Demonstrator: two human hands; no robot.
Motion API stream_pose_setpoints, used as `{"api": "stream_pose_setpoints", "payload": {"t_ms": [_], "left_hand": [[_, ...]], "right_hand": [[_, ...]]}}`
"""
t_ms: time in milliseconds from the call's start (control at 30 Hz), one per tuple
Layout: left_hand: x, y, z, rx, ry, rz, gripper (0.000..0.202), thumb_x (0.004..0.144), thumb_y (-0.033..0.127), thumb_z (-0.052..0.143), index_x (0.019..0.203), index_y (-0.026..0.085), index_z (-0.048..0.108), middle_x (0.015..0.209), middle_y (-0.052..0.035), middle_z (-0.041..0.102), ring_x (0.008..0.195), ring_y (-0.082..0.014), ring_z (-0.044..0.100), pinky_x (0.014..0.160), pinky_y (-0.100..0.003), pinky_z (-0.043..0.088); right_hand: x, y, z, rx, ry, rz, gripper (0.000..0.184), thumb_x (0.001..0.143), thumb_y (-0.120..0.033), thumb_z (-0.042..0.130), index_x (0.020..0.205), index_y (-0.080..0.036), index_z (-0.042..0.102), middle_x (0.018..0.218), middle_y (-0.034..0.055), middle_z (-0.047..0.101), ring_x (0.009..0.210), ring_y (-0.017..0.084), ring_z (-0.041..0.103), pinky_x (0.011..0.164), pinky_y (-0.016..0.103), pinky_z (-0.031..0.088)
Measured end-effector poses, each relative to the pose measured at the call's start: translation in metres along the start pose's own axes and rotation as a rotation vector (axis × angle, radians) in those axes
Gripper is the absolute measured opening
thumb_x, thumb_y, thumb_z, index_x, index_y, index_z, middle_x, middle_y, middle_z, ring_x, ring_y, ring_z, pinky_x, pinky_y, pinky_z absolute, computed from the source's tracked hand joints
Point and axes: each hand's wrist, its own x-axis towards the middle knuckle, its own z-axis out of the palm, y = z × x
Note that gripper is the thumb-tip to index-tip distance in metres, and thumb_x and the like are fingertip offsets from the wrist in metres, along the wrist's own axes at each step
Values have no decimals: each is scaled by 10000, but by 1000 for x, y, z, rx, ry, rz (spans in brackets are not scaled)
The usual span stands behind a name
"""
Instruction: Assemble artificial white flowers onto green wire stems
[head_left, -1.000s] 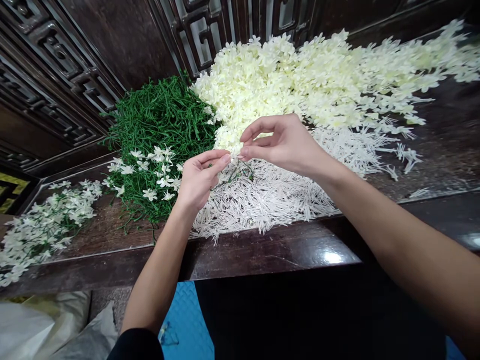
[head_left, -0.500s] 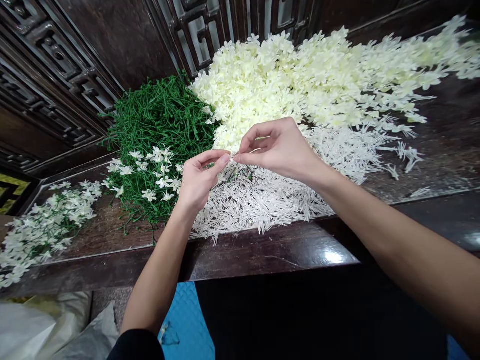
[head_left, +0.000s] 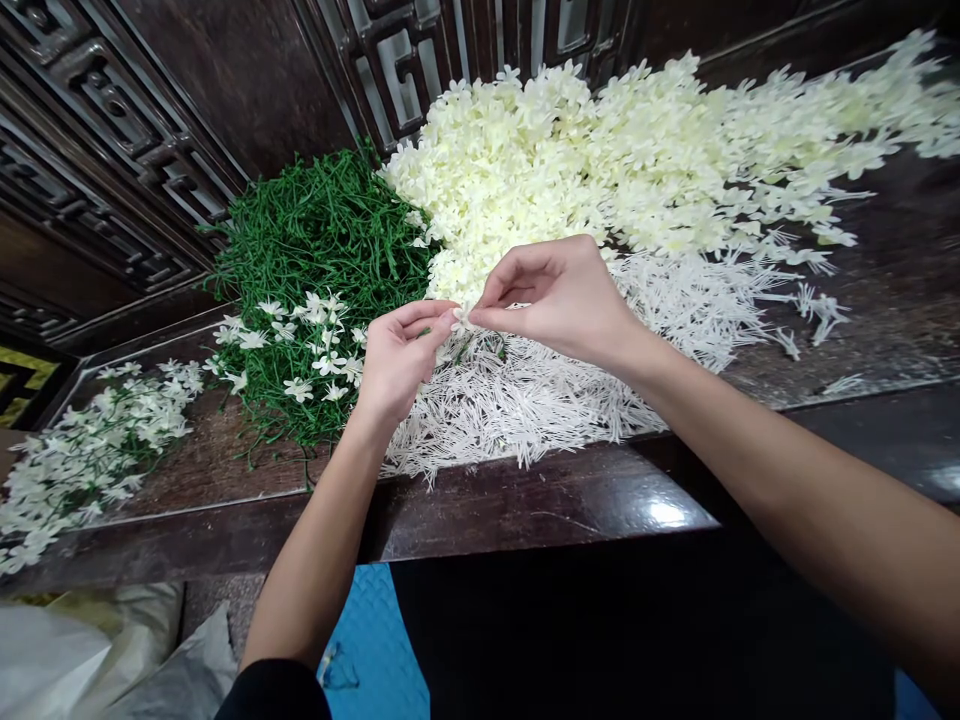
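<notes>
One white piece [head_left: 461, 317] sits between pinching left grip [head_left: 399, 358] and right grip [head_left: 564, 300].

- A dark brown wooden bench [head_left: 540, 515], its front edge glossy with a bright patch of reflected light, its top scuffed and dusty, carries 4 main heaps
- At the far left lies a low, loose pile of white-flowered sprigs [head_left: 101, 440], green stems showing through
- To the right of it, after a bare strip of wood, sits a tangled mound of green stems [head_left: 322, 235]
- Touching that mound is the largest heap, creamy petals [head_left: 517, 160], thinning out toward the right
- In front of the petals spread white wispy strands [head_left: 540, 400], reaching the front edge
- Loose white bits [head_left: 829, 312] lie apart on the right
</notes>
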Motion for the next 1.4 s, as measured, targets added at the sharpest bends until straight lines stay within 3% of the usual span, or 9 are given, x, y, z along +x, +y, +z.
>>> {"api": "stream_pose_setpoints", "payload": {"t_ms": [300, 667, 800, 1000, 1067, 1200, 1267, 1400], "left_hand": [[1, 1, -1, -113, -18, -65, 162, 703, 38, 704, 813, 148, 752, 695, -14, 690, 360, 6, 325, 326, -181, 212], [1, -3, -2, -28, -47, -14, 144, 723, 131, 756, 859, 175, 771, 745, -13, 704, 387, -1, 312, 345, -192, 221], [1, -4, -3, -20, -46, 58, 112, 726, 162, 784, 836, 187, 785, 824, -21, 733, 462, -10, 393, 412, -176, 315], [3, -6, -4, -86, -28, 97, 120, 687, 167, 826, 797, 199, 790, 832, -23, 741, 617, -52, 565, 546, -173, 449], [3, -6, -4, -123, -13, 105, 142, 673, 157, 832, 798, 206, 787, 837, -16, 739, 630, -54, 582, 550, -169, 461], [2, -3, -4, -161, -33, 95, 180, 652, 136, 833, 806, 207, 774, 766, -1, 717, 606, -58, 592, 510, -162, 453], [1, -2, -3, -157, -52, 91, 177, 642, 123, 824, 790, 199, 764, 757, -3, 717, 588, -58, 584, 492, -162, 442], [1, -1, -4, -63, -63, 73, 184, 659, 149, 798, 833, 193, 757, 785, -11, 725, 464, -24, 442, 382, -167, 298]], "right_hand": [[0, 2, 0, -69, 42, -15, 81, 735, -199, 718, 703, -246, 660, 807, 37, 708, 771, 214, 686, 796, 420, 606], [0, -1, 0, -52, 4, -48, 102, 741, -170, 714, 690, -244, 664, 796, 31, 709, 772, 211, 687, 790, 412, 602], [-1, 2, 2, -8, -2, -67, 108, 740, -155, 716, 684, -227, 658, 769, 20, 707, 740, 189, 681, 754, 374, 600], [1, 3, -2, 55, -18, -64, 127, 736, -253, 784, 719, -200, 669, 781, 35, 693, 755, 197, 679, 783, 390, 604], [3, 3, -5, 75, -70, -43, 213, 697, -269, 817, 834, -181, 679, 905, 53, 700, 862, 218, 686, 845, 404, 605], [6, 5, -8, 64, -228, 22, 684, 608, -307, 886, 1213, -134, 618, 1247, 125, 637, 1076, 279, 654, 927, 454, 587], [5, 6, -6, 53, -260, 43, 618, 673, -341, 858, 1211, -128, 642, 1206, 125, 672, 1050, 268, 668, 938, 452, 576], [2, 6, -3, 96, -247, 56, 317, 785, -407, 784, 937, -131, 748, 906, 97, 748, 826, 223, 710, 794, 408, 603]]}}
